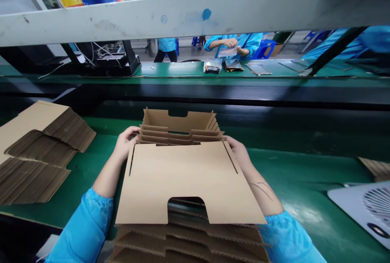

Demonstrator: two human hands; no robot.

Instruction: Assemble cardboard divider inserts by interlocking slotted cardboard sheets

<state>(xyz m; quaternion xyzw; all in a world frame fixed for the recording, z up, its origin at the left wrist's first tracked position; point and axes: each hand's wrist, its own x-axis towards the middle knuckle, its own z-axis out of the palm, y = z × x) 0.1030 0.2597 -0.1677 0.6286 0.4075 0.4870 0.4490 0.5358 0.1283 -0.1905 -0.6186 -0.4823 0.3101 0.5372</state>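
In the middle of the head view stands a row of folded cardboard pieces [189, 173], nested one behind another, with notched edges and side slots. My left hand [125, 143] grips their left side near the far end, its fingertips partly hidden behind the board. On the opposite side my right hand [239, 151] holds the right edge, the fingers mostly out of sight behind the cardboard. The nearest piece slopes toward me with a wide cut-out in its lower edge. More folded pieces continue below it, out of the bottom of the view.
A stack of flat cardboard sheets [45, 145] lies at left on the green table [292, 173]. A grey vented device [365, 206] sits at right. Beyond a dark belt, thin panels [213, 66] rest on another bench, where a person's hands [234, 45] work. A white beam [183, 15] crosses above.
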